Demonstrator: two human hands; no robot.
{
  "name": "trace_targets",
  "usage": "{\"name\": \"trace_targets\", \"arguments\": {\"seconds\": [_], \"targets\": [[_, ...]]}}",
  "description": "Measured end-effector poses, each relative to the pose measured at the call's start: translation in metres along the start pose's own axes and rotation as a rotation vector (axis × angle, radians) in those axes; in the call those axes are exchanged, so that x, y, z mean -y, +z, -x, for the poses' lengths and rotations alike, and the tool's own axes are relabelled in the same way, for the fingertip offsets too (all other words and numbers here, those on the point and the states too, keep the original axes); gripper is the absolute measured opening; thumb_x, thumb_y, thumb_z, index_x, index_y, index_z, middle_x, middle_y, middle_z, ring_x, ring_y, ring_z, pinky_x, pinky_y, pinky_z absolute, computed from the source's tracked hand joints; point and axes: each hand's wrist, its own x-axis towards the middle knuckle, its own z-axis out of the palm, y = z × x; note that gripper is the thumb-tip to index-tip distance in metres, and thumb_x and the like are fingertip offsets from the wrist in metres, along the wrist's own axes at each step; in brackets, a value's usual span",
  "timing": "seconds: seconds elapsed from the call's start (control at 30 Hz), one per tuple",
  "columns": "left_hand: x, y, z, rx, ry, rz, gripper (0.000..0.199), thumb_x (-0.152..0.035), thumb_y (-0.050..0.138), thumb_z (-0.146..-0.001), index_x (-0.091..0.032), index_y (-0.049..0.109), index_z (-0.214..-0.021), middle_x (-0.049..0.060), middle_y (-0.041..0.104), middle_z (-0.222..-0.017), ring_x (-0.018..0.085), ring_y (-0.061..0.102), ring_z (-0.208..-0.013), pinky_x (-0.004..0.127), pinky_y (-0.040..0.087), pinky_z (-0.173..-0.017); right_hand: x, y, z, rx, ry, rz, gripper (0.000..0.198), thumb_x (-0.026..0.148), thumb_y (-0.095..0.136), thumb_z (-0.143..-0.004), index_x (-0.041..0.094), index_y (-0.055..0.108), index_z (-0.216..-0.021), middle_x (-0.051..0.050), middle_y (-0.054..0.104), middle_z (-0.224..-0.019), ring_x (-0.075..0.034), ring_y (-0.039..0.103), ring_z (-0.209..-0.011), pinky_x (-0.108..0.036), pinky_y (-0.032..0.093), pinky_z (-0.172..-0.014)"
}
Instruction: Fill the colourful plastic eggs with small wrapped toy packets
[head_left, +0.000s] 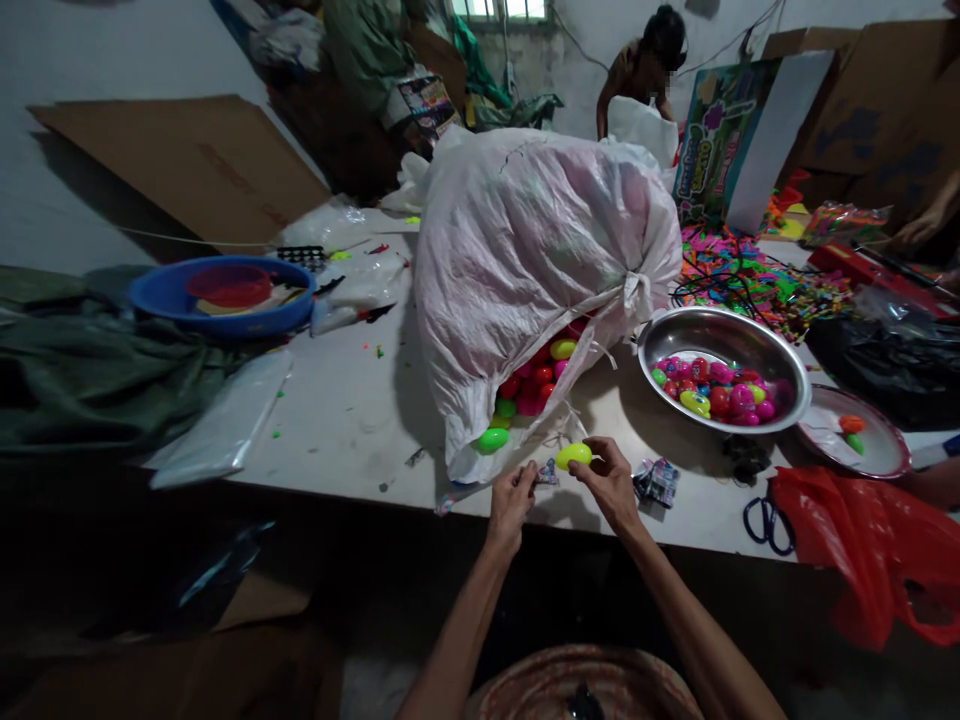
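Observation:
My right hand (pixel 611 480) grips a yellow plastic egg (pixel 574 456) between thumb and fingers, just above the table's front edge. Close to its left, my left hand (pixel 514 503) pinches a small printed packet (pixel 548 471). Behind both hands leans a big white sack (pixel 525 230), torn open low at the front. Red, pink, green and yellow eggs show in the opening, and a green egg (pixel 493 440) lies at its lower lip. More small dark printed packets (pixel 658 482) rest on the table to the right of my right hand.
A steel bowl (pixel 799 400) of colourful eggs stands to the right, beside a plate (pixel 892 470). Scissors (pixel 769 525) and a red plastic bag (pixel 847 540) lie at the front right edge. A blue basin (pixel 150 295) sits left. Another person (pixel 637 75) is at the back.

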Motion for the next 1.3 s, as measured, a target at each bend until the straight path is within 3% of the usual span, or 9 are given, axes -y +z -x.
{"name": "trace_targets", "arguments": {"seconds": [0.17,0.33,0.47,0.6,0.73,0.87,1.07,1.2,1.3], "targets": [[0.003,-0.001,-0.001,0.050,-0.032,0.062,0.041,-0.051,0.071,-0.060,-0.014,0.054,-0.059,-0.007,0.038,-0.050,0.003,0.029,-0.040,0.017,0.017,-0.036,0.001,-0.002,0.006,0.027,-0.045,0.132,0.031,0.034,0.063,-0.073,0.020,0.055,-0.099,-0.002,0.062,-0.089,-0.013,0.056,-0.063,-0.024,0.046,-0.057],[-0.001,0.004,0.004,0.080,0.029,-0.081,0.040,-0.053,0.065,-0.065,-0.014,0.058,-0.060,-0.006,0.038,-0.043,0.005,0.030,-0.037,0.018,0.017,-0.036,0.000,-0.003,0.011,0.063,-0.071,0.223,0.032,0.034,0.065,-0.070,0.021,0.055,-0.097,-0.001,0.063,-0.084,-0.013,0.055,-0.059,-0.025,0.046,-0.054],[-0.007,0.013,0.008,0.140,0.047,-0.081,0.035,-0.049,0.067,-0.067,-0.014,0.062,-0.067,-0.008,0.035,-0.038,0.004,0.027,-0.035,0.019,0.017,-0.037,-0.005,-0.006,0.012,0.116,0.021,0.040,0.031,0.035,0.066,-0.070,0.021,0.053,-0.094,-0.001,0.062,-0.088,-0.015,0.061,-0.067,-0.026,0.050,-0.058],[-0.007,0.026,0.010,0.173,-0.018,0.087,0.033,-0.042,0.074,-0.061,-0.013,0.063,-0.074,-0.006,0.047,-0.050,0.002,0.028,-0.036,0.019,0.016,-0.037,-0.009,-0.010,0.018,0.110,0.159,-0.217,0.032,0.039,0.066,-0.071,0.021,0.052,-0.093,-0.002,0.058,-0.095,-0.016,0.065,-0.073,-0.030,0.054,-0.064],[0.001,0.042,0.012,0.166,-0.086,0.218,0.032,-0.038,0.077,-0.058,-0.014,0.058,-0.069,-0.010,0.038,-0.043,0.002,0.027,-0.035,0.018,0.018,-0.037,-0.014,-0.013,0.023,0.075,0.190,-0.274,0.034,0.039,0.069,-0.070,0.020,0.052,-0.093,-0.002,0.059,-0.094,-0.015,0.064,-0.069,-0.031,0.054,-0.067],[0.005,0.049,0.015,0.225,-0.139,0.268,0.033,-0.034,0.078,-0.057,-0.014,0.058,-0.073,-0.010,0.040,-0.043,0.001,0.026,-0.033,0.017,0.018,-0.035,-0.020,-0.017,0.023,-0.005,0.057,-0.049,0.033,0.037,0.071,-0.067,0.019,0.054,-0.089,-0.001,0.062,-0.079,-0.015,0.061,-0.066,-0.028,0.052,-0.062],[0.002,0.053,0.021,0.303,-0.240,0.263,0.034,-0.030,0.080,-0.054,-0.014,0.056,-0.071,-0.008,0.047,-0.049,-0.001,0.025,-0.032,0.015,0.017,-0.033,-0.018,-0.023,0.021,-0.071,-0.142,0.116,0.037,0.026,0.068,-0.068,0.022,0.057,-0.103,-0.003,0.058,-0.098,-0.013,0.061,-0.068,-0.025,0.051,-0.061],[0.001,0.056,0.017,0.337,-0.287,0.251,0.031,-0.028,0.079,-0.056,-0.013,0.057,-0.070,-0.009,0.043,-0.045,-0.001,0.025,-0.031,0.014,0.017,-0.032,-0.016,-0.024,0.012,-0.017,-0.251,0.246,0.034,0.023,0.066,-0.068,0.021,0.062,-0.102,-0.003,0.060,-0.094,-0.011,0.059,-0.065,-0.022,0.050,-0.057],[-0.001,0.056,0.012,0.316,-0.304,0.274,0.025,-0.026,0.075,-0.061,-0.012,0.061,-0.076,-0.005,0.054,-0.050,0.000,0.028,-0.031,0.015,0.021,-0.032,-0.004,-0.051,-0.010,-0.149,-0.313,0.391,0.032,0.027,0.064,-0.071,0.019,0.062,-0.101,-0.004,0.062,-0.091,-0.011,0.057,-0.061,-0.022,0.049,-0.055]]}}
